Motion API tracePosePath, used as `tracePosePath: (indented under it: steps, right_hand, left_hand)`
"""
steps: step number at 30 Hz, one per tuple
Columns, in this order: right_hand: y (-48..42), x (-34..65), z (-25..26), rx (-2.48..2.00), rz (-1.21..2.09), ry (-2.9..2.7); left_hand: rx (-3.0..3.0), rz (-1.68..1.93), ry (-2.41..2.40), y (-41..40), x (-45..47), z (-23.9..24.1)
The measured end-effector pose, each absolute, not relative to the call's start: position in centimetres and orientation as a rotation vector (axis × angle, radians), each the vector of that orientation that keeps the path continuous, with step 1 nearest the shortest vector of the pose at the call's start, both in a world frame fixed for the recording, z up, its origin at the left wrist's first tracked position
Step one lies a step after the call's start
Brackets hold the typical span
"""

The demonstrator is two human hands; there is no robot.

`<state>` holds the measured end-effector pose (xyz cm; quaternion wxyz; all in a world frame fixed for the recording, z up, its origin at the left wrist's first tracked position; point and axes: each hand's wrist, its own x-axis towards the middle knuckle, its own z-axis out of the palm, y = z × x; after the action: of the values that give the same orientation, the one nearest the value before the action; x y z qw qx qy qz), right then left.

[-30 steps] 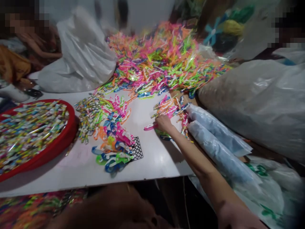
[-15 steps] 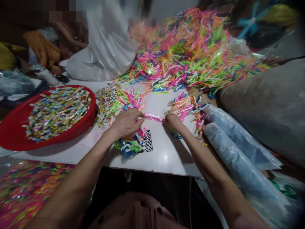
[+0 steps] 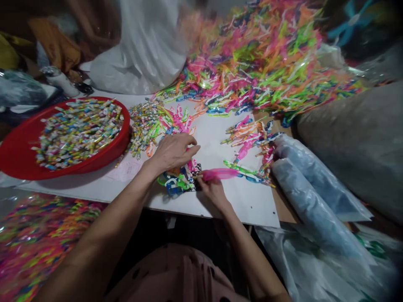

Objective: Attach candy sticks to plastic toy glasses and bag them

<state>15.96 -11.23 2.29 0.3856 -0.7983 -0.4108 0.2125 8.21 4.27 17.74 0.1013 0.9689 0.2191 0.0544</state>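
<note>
My right hand [image 3: 211, 188] pinches one end of a pink plastic strip [image 3: 220, 173] and holds it just above the white board [image 3: 220, 201], beside a small black mesh piece [image 3: 195, 176]. My left hand [image 3: 174, 151] rests palm down over a small heap of blue, green and pink looped strips [image 3: 174, 182], fingers stretched toward the right. A little pile of mixed strips [image 3: 248, 138] lies right of my hands. Between the red tray and my left hand sits a cluster of small wrapped sticks [image 3: 143, 126].
A red round tray [image 3: 19, 167] full of wrapped sticks stands at the left. A huge heap of neon strips [image 3: 261, 63] fills the back. White plastic bags [image 3: 145, 50] sit behind; clear plastic rolls [image 3: 308, 188] lie at the right. More strips [image 3: 31, 239] lie below the board's left edge.
My right hand drew the pink strip back toward me and down to the mesh piece. My left hand let go of the strip's end and now lies flat over the looped heap.
</note>
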Motion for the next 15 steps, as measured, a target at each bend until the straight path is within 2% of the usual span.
tracePosePath:
  steps: [5, 10, 12, 15]
  right_hand:
    - [-8.1, 14.0, 5.8, -2.53, 0.493, -1.391]
    - [-10.0, 17.9, 7.0, -2.271, 0.623, -1.562]
    - [-13.2, 21.8, 7.3, -2.339, 0.493, -1.464]
    - [-17.7, 27.5, 7.9, -2.778, 0.181, -1.192]
  left_hand:
    - [2.876, 0.161, 0.563, 4.0, 8.1, 17.8]
    - [2.934, 0.079, 0.643, 4.6, 8.2, 18.1]
    - [2.932, 0.068, 0.612, 4.8, 8.1, 18.2]
    - [2.934, 0.104, 0.6, 5.0, 8.1, 18.0]
